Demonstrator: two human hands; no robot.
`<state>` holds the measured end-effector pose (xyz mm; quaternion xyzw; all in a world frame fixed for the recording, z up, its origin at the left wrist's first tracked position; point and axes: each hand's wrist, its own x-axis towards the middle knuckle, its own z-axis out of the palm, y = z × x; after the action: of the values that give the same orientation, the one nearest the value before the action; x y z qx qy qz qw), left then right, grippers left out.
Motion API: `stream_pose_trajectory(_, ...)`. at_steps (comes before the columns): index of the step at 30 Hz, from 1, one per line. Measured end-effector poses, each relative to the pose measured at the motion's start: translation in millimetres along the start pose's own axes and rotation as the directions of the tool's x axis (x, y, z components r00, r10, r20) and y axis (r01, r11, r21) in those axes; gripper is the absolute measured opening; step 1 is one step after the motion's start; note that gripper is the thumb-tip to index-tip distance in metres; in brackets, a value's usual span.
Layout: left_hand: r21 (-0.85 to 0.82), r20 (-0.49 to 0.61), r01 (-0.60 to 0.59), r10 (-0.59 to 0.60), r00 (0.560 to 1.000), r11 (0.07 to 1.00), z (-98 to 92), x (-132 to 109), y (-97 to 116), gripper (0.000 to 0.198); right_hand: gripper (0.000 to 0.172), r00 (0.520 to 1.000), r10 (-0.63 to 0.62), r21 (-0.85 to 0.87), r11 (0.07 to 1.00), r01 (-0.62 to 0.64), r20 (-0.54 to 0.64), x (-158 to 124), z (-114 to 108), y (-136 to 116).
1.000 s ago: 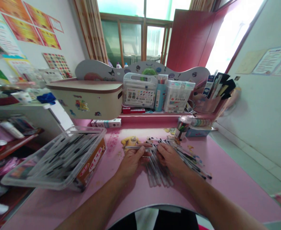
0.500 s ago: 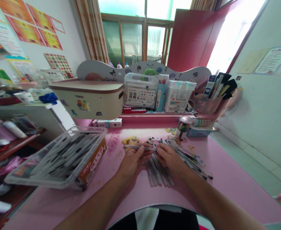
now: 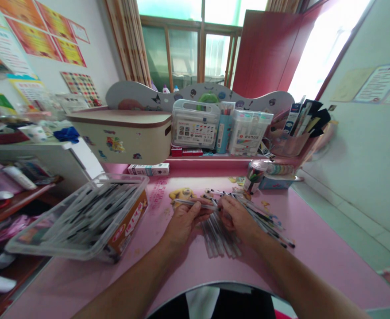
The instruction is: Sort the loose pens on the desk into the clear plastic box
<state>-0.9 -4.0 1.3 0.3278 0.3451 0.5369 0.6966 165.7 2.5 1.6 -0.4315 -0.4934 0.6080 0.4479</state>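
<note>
One slender clear pen is held above the middle of the tabletop, lying crosswise, roughly in line with the back edge, its free end toward the left edge. The left hand grasps it between thumb and fingers; the right hand has curled fingers at the pen's right end, and whether they grip it I cannot tell. Below and between the hands, one bunch of loose pens fans out with clear ends toward the front edge. Beside the right hand, another loose bunch slants toward the front right corner, several dark tips showing; both bunches overlap too much to count. Near the left edge, well apart from the hands, stands one clear plastic box heaped with more pens, likewise uncountable. Along the back edge are one white carton left of centre and, toward the back right corner, one clear jar just beside one blue box. On the raised shelf behind stand one cream bin, one handled case, one blue cylinder, one marker case and one pink holder.
</note>
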Motion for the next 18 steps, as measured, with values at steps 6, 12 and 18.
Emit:
stream_pose_trajectory(6,0.031,-0.010,-0.031,0.031,0.999,0.999,-3.4,4.0,-0.8,0.028,0.038,0.999,-0.003,-0.155,0.988,0.009,0.039,-1.5,1.0,0.2)
stream_pose_trajectory(12,0.033,0.025,-0.051,0.050,0.998,0.998,-2.7,2.9,0.2,0.025,0.032,0.999,0.006,0.073,0.997,-0.010,0.047,-0.7,3.1,4.1)
stream_pose_trajectory(18,0.064,-0.022,-0.048,0.050,0.999,0.997,3.7,-4.1,3.2,0.023,0.042,0.997,0.055,-0.004,0.998,-0.055,0.050,-0.9,2.4,7.5)
